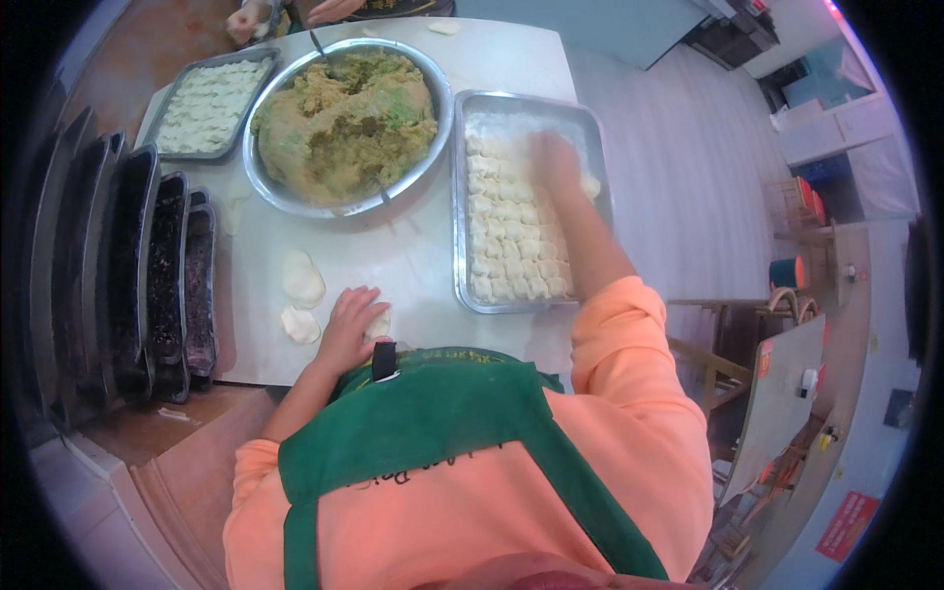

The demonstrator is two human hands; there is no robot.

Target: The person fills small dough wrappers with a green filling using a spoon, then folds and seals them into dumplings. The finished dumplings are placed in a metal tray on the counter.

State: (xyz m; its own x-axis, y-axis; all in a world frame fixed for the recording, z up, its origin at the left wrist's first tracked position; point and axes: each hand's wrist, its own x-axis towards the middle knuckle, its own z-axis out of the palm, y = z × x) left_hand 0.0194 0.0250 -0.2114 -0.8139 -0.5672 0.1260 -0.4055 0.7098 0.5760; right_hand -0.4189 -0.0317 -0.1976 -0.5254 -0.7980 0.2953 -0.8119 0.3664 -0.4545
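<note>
My left hand (354,324) rests near the table's front edge, its fingers on a dough wrapper (380,324); whether it grips the wrapper is unclear. To its left lie overlapping dough wrappers (303,279) and a crumpled-looking one (300,325). My right hand (554,162), blurred, is over the upper part of a metal tray (459,221) with rows of folded dumplings (509,228). Its fingertips and anything in them cannot be made out. One dumpling (591,187) sits just right of this hand. Between the trays stands a large metal bowl (445,96) of filling (346,125) with utensils in it.
A second tray (210,155) of dumplings is at the table's far left. Dark metal trays (166,273) stand on edge along the left side. Another person's hands (247,22) show beyond the table's far edge. Chairs and a table are at the right.
</note>
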